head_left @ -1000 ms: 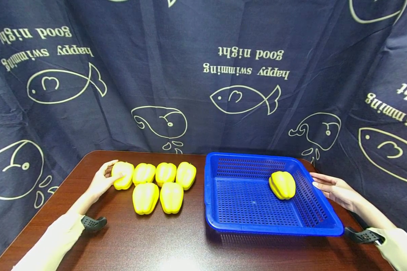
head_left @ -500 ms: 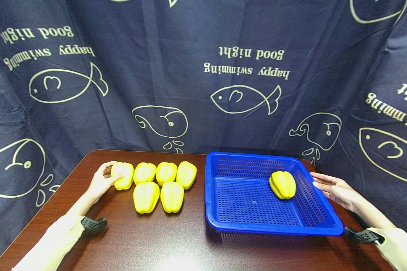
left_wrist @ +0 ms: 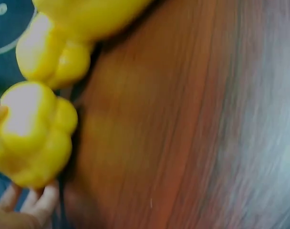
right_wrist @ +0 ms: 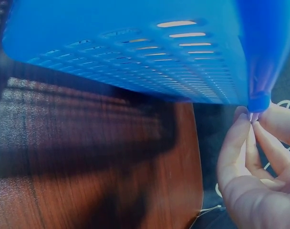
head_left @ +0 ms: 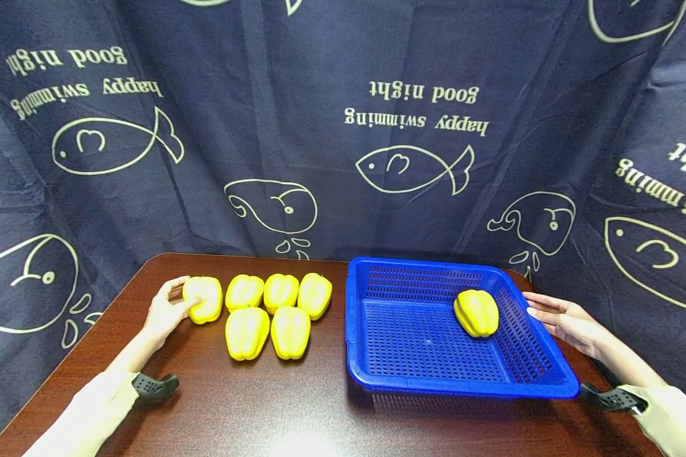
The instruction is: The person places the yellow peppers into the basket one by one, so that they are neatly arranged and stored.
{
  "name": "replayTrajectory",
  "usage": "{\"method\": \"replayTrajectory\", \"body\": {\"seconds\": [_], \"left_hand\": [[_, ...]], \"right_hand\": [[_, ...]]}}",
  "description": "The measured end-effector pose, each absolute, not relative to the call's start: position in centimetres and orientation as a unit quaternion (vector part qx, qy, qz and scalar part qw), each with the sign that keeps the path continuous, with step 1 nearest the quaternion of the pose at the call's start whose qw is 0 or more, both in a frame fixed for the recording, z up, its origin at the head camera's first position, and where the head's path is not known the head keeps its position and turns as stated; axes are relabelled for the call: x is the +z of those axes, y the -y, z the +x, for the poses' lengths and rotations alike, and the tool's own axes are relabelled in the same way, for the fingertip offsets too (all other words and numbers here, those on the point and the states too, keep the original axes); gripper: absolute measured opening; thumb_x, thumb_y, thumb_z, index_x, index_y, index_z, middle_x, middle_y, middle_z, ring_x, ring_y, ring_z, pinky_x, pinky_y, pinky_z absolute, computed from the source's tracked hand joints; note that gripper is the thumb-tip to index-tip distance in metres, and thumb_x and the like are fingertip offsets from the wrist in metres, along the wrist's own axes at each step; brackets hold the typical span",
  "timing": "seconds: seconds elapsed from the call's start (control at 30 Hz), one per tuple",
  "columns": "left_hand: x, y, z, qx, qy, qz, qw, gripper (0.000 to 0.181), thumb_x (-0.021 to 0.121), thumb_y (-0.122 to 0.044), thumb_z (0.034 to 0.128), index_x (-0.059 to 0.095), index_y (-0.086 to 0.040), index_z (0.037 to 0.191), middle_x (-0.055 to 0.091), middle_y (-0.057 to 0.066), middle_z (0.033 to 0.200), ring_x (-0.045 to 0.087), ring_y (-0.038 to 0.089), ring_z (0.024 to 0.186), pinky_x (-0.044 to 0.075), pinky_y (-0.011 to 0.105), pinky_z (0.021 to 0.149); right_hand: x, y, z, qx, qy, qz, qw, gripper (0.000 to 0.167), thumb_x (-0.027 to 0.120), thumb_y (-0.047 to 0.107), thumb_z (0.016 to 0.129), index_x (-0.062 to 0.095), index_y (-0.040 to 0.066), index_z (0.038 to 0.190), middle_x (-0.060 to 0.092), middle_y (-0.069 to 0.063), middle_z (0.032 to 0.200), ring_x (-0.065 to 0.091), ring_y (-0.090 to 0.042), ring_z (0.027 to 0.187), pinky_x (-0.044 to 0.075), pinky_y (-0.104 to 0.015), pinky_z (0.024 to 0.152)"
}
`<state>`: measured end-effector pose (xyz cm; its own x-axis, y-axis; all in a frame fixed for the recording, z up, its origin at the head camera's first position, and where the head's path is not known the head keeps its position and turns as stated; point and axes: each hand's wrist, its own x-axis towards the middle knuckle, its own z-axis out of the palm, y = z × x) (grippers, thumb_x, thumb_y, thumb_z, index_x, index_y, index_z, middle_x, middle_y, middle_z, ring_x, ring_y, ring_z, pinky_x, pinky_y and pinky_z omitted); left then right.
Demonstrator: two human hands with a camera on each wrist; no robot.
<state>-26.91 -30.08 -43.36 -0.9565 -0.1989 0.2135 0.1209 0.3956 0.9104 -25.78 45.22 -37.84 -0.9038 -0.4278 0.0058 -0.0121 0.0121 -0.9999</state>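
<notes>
My left hand (head_left: 164,314) grips the leftmost yellow bell pepper (head_left: 207,303), thumb on the near side and fingers behind it. In the left wrist view that bell pepper (left_wrist: 33,136) hides part of the hand. Just right of it, several more yellow bell peppers (head_left: 247,333) stand close together on the table. On the far right, my right hand (head_left: 577,327) pinches the right rim of a blue plastic basket (head_left: 457,387). From the right wrist, the thumb and fingers meet at the basket's rim (right_wrist: 259,102). One yellow bell pepper (head_left: 476,313) lies inside the basket, near its right wall.
The brown wooden table (head_left: 297,406) ends at a dark blue curtain (head_left: 297,127) with fish drawings, which hangs behind it and at both sides. The basket takes up the right part of the table.
My left hand has moved slightly left and toward me with the bell pepper, which now stands apart from its neighbour. The right hand and the basket have stayed in place.
</notes>
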Motion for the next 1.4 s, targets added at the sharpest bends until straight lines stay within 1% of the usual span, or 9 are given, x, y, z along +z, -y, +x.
{"method": "replayTrajectory", "body": {"seconds": [0.07,0.2,0.3,0.37,0.47,0.57,0.63,1.2,1.4], "left_hand": [[-43.1,29.6,-26.6,-0.546,0.823,0.053,0.146,0.061,0.066,-0.012,0.0895,0.036,0.004,0.140,0.054,-0.006,0.109,0.049,-0.019,0.078,0.051,0.012,0.063],[-42.3,28.8,-26.2,-0.533,0.827,0.107,0.145,0.061,0.067,-0.017,0.0891,0.039,-0.002,0.141,0.054,0.019,0.126,0.048,-0.020,0.072,0.052,0.016,0.060],[-41.6,28.4,-25.9,-0.536,0.820,0.134,0.149,0.061,0.068,-0.017,0.0879,0.040,-0.003,0.140,0.051,0.025,0.131,0.047,-0.018,0.069,0.053,0.018,0.058],[-41.3,28.3,-25.8,-0.540,0.815,0.144,0.153,0.061,0.069,-0.017,0.0870,0.041,-0.004,0.140,0.054,0.020,0.126,0.048,-0.017,0.068,0.053,0.017,0.058],[-41.0,28.2,-25.5,-0.548,0.806,0.151,0.161,0.062,0.071,-0.016,0.0851,0.043,-0.005,0.139,0.059,-0.003,0.108,0.049,-0.016,0.068,0.053,0.016,0.059],[-40.8,28.1,-25.3,-0.555,0.800,0.148,0.173,0.062,0.073,-0.015,0.0836,0.044,-0.005,0.137,0.051,-0.024,0.090,0.050,-0.016,0.069,0.053,0.015,0.059],[-40.7,28.0,-25.1,-0.560,0.796,0.143,0.182,0.061,0.073,-0.013,0.0830,0.044,-0.004,0.136,0.047,-0.030,0.084,0.051,-0.016,0.068,0.052,0.015,0.058],[-38.8,25.9,-24.2,-0.612,0.745,0.123,0.235,0.047,0.071,-0.002,0.0813,0.052,-0.008,0.123,0.053,-0.025,0.089,0.056,-0.012,0.074,0.050,0.009,0.060],[-38.2,24.6,-24.1,-0.654,0.709,0.090,0.248,0.045,0.069,0.006,0.0808,0.052,-0.004,0.121,0.056,-0.018,0.093,0.059,-0.008,0.075,0.051,0.009,0.058]], "right_hand": [[-37.8,-45.2,-25.7,-0.684,-0.697,-0.154,0.151,0.043,0.039,-0.003,0.100,0.063,0.028,0.118,0.067,0.014,0.116,0.067,-0.005,0.102,0.055,-0.021,0.081],[-37.8,-45.2,-25.7,-0.683,-0.699,-0.151,0.149,0.042,0.040,-0.002,0.100,0.063,0.028,0.118,0.067,0.014,0.116,0.067,-0.005,0.101,0.055,-0.021,0.081],[-37.8,-45.2,-25.7,-0.685,-0.695,-0.155,0.151,0.043,0.039,-0.002,0.100,0.063,0.027,0.119,0.067,0.014,0.116,0.067,-0.005,0.102,0.055,-0.021,0.081],[-37.8,-45.1,-25.7,-0.686,-0.694,-0.158,0.152,0.043,0.038,-0.003,0.100,0.063,0.027,0.119,0.067,0.014,0.117,0.066,-0.005,0.103,0.055,-0.021,0.082],[-37.8,-45.1,-25.7,-0.685,-0.695,-0.157,0.152,0.044,0.038,-0.003,0.100,0.063,0.028,0.119,0.067,0.014,0.117,0.066,-0.005,0.102,0.055,-0.021,0.082],[-37.8,-45.1,-25.6,-0.684,-0.697,-0.154,0.151,0.043,0.038,-0.002,0.100,0.063,0.028,0.118,0.067,0.015,0.117,0.067,-0.005,0.102,0.055,-0.022,0.081],[-37.7,-45.1,-25.6,-0.684,-0.697,-0.152,0.151,0.043,0.039,-0.002,0.100,0.063,0.029,0.118,0.067,0.015,0.116,0.067,-0.006,0.101,0.056,-0.022,0.081],[-37.9,-45.3,-25.7,-0.683,-0.698,-0.152,0.152,0.043,0.040,-0.002,0.100,0.063,0.028,0.118,0.067,0.014,0.116,0.067,-0.007,0.101,0.056,-0.022,0.081],[-37.8,-45.5,-25.7,-0.689,-0.690,-0.157,0.157,0.043,0.039,-0.003,0.100,0.063,0.028,0.119,0.067,0.014,0.117,0.067,-0.006,0.102,0.055,-0.021,0.081]]}}
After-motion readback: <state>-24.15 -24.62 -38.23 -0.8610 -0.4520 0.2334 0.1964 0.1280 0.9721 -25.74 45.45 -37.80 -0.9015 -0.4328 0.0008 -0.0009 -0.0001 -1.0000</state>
